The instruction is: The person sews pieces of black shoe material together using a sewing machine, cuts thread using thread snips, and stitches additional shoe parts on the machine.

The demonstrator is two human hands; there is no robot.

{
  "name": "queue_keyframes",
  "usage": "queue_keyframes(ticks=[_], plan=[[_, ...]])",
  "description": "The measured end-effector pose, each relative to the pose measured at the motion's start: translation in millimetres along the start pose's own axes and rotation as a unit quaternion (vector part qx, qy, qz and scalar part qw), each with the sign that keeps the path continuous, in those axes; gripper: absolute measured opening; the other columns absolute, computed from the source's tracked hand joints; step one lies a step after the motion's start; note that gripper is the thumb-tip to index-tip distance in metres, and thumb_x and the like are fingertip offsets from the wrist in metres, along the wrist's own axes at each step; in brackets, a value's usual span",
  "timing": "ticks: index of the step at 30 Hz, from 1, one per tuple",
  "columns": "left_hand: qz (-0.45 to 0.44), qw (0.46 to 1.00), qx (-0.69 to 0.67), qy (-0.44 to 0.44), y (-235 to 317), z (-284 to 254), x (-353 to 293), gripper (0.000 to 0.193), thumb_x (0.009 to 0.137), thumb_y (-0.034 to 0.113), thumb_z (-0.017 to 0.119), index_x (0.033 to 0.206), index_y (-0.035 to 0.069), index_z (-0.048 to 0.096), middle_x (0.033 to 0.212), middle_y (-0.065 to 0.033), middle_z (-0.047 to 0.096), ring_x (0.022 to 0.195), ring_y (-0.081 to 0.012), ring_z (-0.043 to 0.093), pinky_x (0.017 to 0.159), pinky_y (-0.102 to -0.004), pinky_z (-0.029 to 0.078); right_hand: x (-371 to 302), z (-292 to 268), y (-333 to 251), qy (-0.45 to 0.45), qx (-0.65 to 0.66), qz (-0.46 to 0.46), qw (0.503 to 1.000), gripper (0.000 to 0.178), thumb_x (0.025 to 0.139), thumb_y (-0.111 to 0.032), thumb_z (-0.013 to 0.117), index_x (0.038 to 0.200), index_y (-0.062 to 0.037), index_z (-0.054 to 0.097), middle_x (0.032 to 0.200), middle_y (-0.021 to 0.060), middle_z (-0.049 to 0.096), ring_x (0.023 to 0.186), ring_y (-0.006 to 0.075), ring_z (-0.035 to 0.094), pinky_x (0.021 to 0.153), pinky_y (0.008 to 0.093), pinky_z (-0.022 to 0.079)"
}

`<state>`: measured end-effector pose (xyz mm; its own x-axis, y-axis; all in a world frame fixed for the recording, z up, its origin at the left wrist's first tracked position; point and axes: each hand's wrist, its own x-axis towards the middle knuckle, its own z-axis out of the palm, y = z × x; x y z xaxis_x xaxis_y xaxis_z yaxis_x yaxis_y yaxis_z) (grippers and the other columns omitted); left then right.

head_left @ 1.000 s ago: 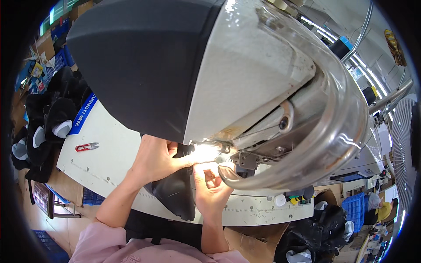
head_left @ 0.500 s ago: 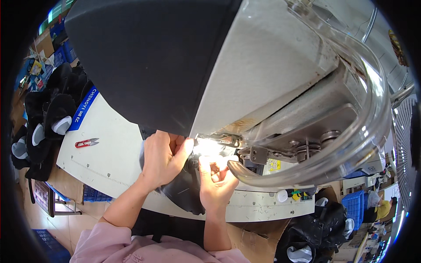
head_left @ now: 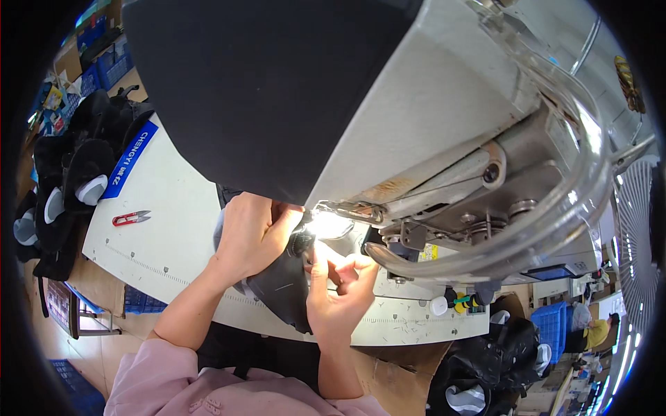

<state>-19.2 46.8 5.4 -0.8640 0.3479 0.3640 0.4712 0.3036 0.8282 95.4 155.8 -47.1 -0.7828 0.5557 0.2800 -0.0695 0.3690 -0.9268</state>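
- The left hand [head_left: 247, 234] grasps the black leather-like piece [head_left: 281, 295], its thumb stretched toward the lit edge; some fingers are hidden.
- The right hand [head_left: 340, 295] is half curled, fingertips beside that edge; whether it pinches anything I cannot tell.
- The piece looks light and pliable, slightly slick and fairly tough; its rim, close to the bright spot, seems the best place to hold it flat.
- It lies under the left hand and hangs between both wrists, over the front of the white counter [head_left: 173, 239].
- Just beyond the fingertips is the sewing machine [head_left: 409, 118], with a clear curved guard [head_left: 485, 269] to the right.
- Farther left lie red-handled snips [head_left: 130, 218], near piled black pieces [head_left: 87, 170].
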Motion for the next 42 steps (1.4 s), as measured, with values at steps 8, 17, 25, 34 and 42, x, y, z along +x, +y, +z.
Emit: queue_keyframes(ticks=[8,17,25,34,42], plan=[[0.131,0.986,-0.044,0.093,-1.0,3.8,-9.3,0.015,0.093,0.002,0.053,0.107,-0.003,0.05,0.063,-0.0076,0.055,0.053,-0.0131,0.05,0.05,-0.0257,0.035,29.4,-4.2,100.9,-0.367,0.106,0.172,0.908,0.039,0.1,-0.033,0.049,0.116,0.0025,0.051,0.095,0.0098,0.063,0.079,0.0122,0.066,0.07,0.0224,0.053],[0.106,0.99,0.086,0.026,8.6,-4.2,-18.3,0.024,0.085,0.012,0.068,0.09,0.005,0.045,0.053,-0.001,0.045,0.042,-0.0145,0.046,0.043,-0.0274,0.033,8.7,-32.5,-6.2,-0.379,0.355,0.336,0.786,0.057,0.09,-0.051,0.059,0.111,0.0012,0.057,0.087,0.0059,0.064,0.068,0.0077,0.061,0.055,0.0202,0.049],[0.074,0.967,0.238,-0.05,27.4,-5.0,-18.9,0.058,0.067,0.048,0.081,0.09,0.008,0.046,0.059,-0.0001,0.05,0.047,-0.0185,0.058,0.045,-0.0297,0.041,13.6,-42.6,-29.7,-0.37,0.25,0.324,0.834,0.05,0.091,-0.043,0.062,0.104,0.0046,0.059,0.083,0.0089,0.065,0.066,0.0126,0.064,0.057,0.0243,0.051],[0.083,0.974,0.21,0.007,21.2,3.9,-23.9,0.035,0.075,0.017,0.069,0.093,0.006,0.042,0.059,-0.0022,0.05,0.045,-0.0204,0.056,0.044,-0.0315,0.04,21.5,-48.5,-26.3,-0.379,0.221,0.322,0.839,0.047,0.092,-0.04,0.062,0.103,0.0049,0.061,0.084,0.009,0.065,0.068,0.0122,0.063,0.06,0.0248,0.051],[0.087,0.988,0.123,0.047,16.3,10.6,-26.2,0.029,0.077,0.007,0.063,0.093,0.006,0.039,0.052,-0.0024,0.045,0.04,-0.0204,0.051,0.042,-0.0325,0.037,27.6,-52.4,-31.3,-0.4,0.233,0.349,0.815,0.046,0.093,-0.04,0.06,0.103,0.0044,0.06,0.084,0.0097,0.065,0.068,0.0129,0.063,0.06,0.0248,0.052]])
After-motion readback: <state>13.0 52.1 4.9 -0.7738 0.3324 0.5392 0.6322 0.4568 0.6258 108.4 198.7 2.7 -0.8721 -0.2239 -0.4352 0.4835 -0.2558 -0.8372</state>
